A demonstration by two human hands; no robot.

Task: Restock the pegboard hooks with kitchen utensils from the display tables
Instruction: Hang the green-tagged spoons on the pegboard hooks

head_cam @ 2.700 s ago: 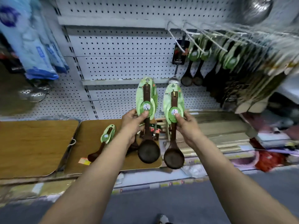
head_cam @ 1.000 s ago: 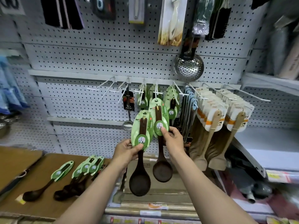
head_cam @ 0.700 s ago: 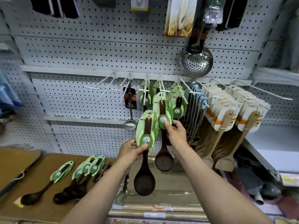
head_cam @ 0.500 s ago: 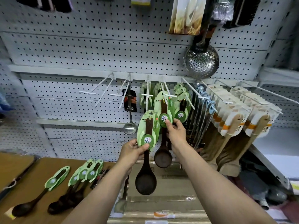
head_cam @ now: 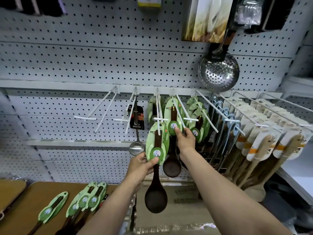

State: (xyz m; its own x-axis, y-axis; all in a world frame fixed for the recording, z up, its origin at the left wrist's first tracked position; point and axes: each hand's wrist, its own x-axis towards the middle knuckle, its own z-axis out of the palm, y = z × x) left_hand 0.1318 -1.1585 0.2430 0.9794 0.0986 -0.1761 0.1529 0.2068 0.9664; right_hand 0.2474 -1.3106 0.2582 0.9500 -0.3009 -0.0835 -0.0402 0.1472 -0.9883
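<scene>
Left hand (head_cam: 141, 167): arm raised, grip pinching a carded dark spoon (head_cam: 156, 170) below the hooks. Right hand (head_cam: 184, 139): arm raised, grip pinching second spoon (head_cam: 172, 145) against pegboard hook (head_cam: 180, 107).

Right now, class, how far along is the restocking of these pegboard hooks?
Done: green-carded spoons already hang on middle hooks. In hand: the left hand and right hand each hold a dark wooden spoon, left spoon, right spoon, at the hooks. Left: more spoons wait on the table.
</scene>
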